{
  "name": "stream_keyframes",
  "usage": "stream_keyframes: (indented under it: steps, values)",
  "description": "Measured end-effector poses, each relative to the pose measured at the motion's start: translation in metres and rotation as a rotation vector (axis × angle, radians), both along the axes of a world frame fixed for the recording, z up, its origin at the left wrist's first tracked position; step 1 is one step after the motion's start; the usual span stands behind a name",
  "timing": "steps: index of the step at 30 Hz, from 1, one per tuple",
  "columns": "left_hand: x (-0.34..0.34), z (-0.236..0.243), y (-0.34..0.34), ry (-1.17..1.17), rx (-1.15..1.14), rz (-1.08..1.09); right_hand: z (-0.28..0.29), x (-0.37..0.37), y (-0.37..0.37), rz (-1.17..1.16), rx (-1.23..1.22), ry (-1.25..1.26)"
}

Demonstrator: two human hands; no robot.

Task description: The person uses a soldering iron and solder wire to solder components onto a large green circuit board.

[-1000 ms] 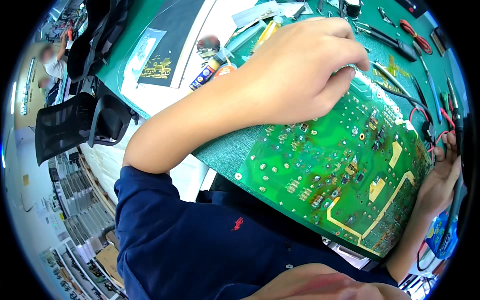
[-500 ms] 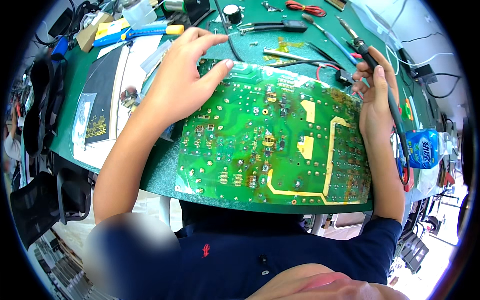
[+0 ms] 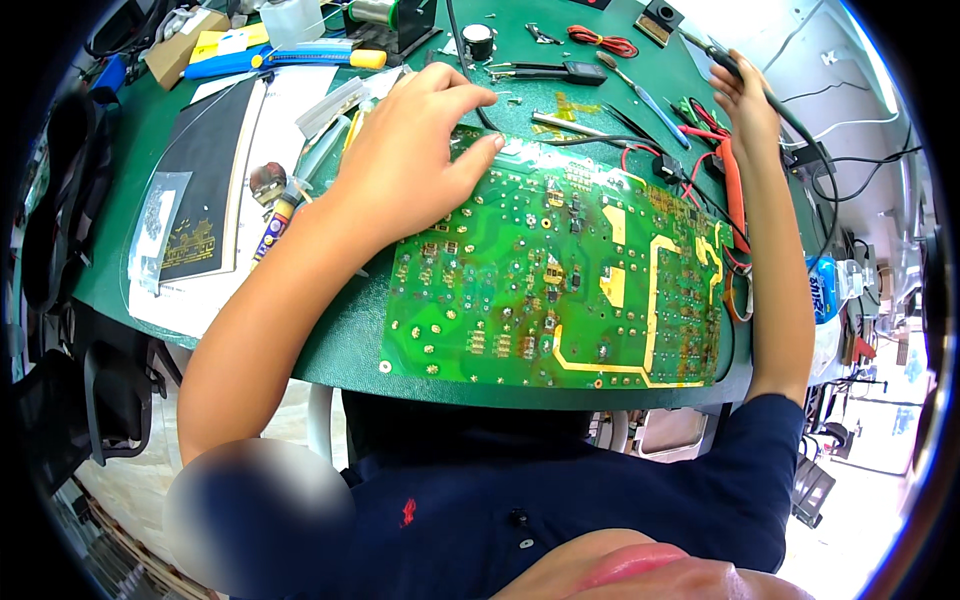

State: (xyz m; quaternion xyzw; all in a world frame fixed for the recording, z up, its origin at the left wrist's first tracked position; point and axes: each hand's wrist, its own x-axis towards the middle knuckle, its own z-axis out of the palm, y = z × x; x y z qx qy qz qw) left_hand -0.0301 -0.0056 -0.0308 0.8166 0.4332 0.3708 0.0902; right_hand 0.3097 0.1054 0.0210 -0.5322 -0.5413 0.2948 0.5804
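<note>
A large green circuit board [image 3: 610,345] lies on the green work mat, its surface covered with solder joints, pale gold strips and brownish stains. My left hand [image 3: 425,150] rests over the board's far left corner, thumb and forefinger stretched apart, with nothing visible between them. The other fingers are partly hidden. Up at the far right, beyond the board, my right hand [image 3: 752,110] grips a soldering iron [image 3: 725,60] by its dark handle. The iron's tip points away to the far left, near a small dark holder [image 3: 659,20]. Its cord trails down beside my forearm.
Beyond the board lie tweezers [image 3: 548,72], a blue-handled brush [image 3: 655,100], a coiled red wire [image 3: 602,41] and a solder spool [image 3: 375,12]. A black notebook [image 3: 205,190] sits on papers at left. Red-handled pliers [image 3: 735,195] lie by my right forearm.
My right hand has carried the soldering iron up and away from the board, toward the far holder. The board and my left hand appear slightly farther right in view.
</note>
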Motion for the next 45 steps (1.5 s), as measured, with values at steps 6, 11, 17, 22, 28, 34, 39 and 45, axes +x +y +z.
stream_keyframes:
  steps: [6, 11, 17, 22, 28, 34, 39, 45]
  values:
    - [0.006, -0.004, 0.002, -0.025, 0.016, -0.054, -0.034, 0.043, 0.114, -0.137, -0.043, 0.066]
    - [0.005, 0.001, -0.001, -0.026, 0.025, -0.058, -0.041, 0.046, 0.145, -0.143, -0.133, 0.006]
    - [0.004, 0.001, 0.003, -0.028, 0.026, -0.064, -0.035, 0.051, 0.139, -0.211, -0.106, 0.067]
    - [0.005, 0.003, 0.002, -0.023, -0.003, -0.065, -0.031, 0.051, 0.144, -0.166, -0.048, 0.175]
    - [0.006, 0.004, 0.001, -0.025, -0.018, -0.076, -0.049, 0.067, 0.172, -0.187, -0.162, 0.472]
    - [0.004, 0.005, -0.001, -0.03, -0.017, -0.077, -0.053, 0.077, 0.179, -0.369, -0.131, 0.692]
    - [0.006, -0.002, 0.002, -0.022, 0.006, -0.08, -0.05, 0.096, 0.18, -0.33, -0.071, 0.594]
    - [0.011, 0.007, -0.002, 0.064, 0.056, -0.089, -0.002, 0.015, 0.088, 0.077, -0.08, 0.426]
